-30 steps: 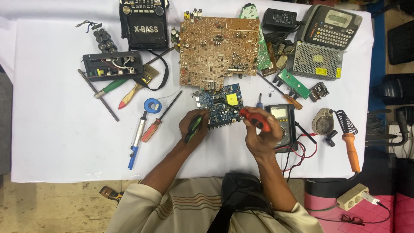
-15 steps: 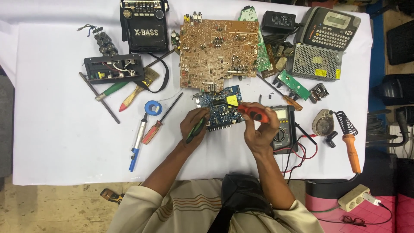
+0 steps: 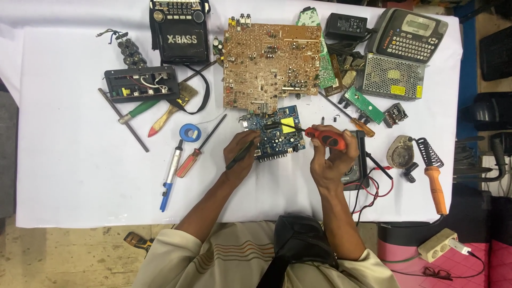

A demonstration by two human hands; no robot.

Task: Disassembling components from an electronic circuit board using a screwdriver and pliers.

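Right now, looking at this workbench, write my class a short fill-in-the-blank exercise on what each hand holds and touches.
1. The right hand holds a probe whose grip is ____.
2. The left hand holds a ____ probe.
3. Both probe tips meet the small ____ circuit board.
4. The soldering iron at the right has an ____ handle.

Missing words: red; black; blue; orange

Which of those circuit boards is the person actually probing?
The small blue circuit board between both hands; the large brown circuit board behind it lies untouched.
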